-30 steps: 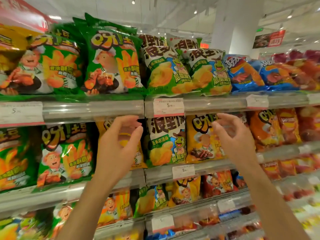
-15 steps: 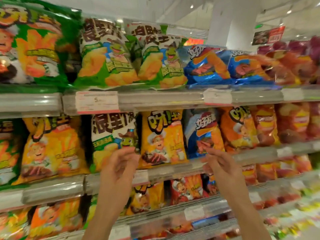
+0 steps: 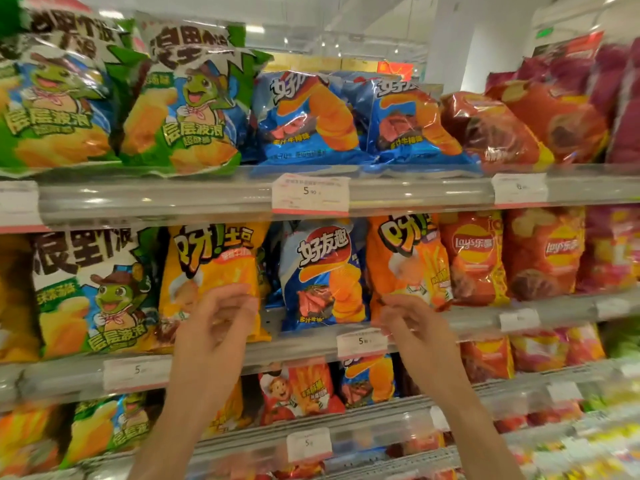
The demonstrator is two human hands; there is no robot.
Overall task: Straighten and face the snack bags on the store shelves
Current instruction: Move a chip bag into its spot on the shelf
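Blue snack bag (image 3: 323, 275), shelf (image 3: 298, 344), upright

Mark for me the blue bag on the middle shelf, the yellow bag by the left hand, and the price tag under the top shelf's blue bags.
blue bag (image 3: 322, 275), head view, front panel centre.
yellow bag (image 3: 214, 258), head view, upper front.
price tag (image 3: 310, 194), head view, label centre.

Right ahead of me, a blue bag (image 3: 322, 275) with a red-and-white logo; a yellow bag (image 3: 214, 268) left of it, an orange bag (image 3: 408, 265) right. Green frog-print bags (image 3: 187, 109) up top, red bags (image 3: 543, 251) far right.
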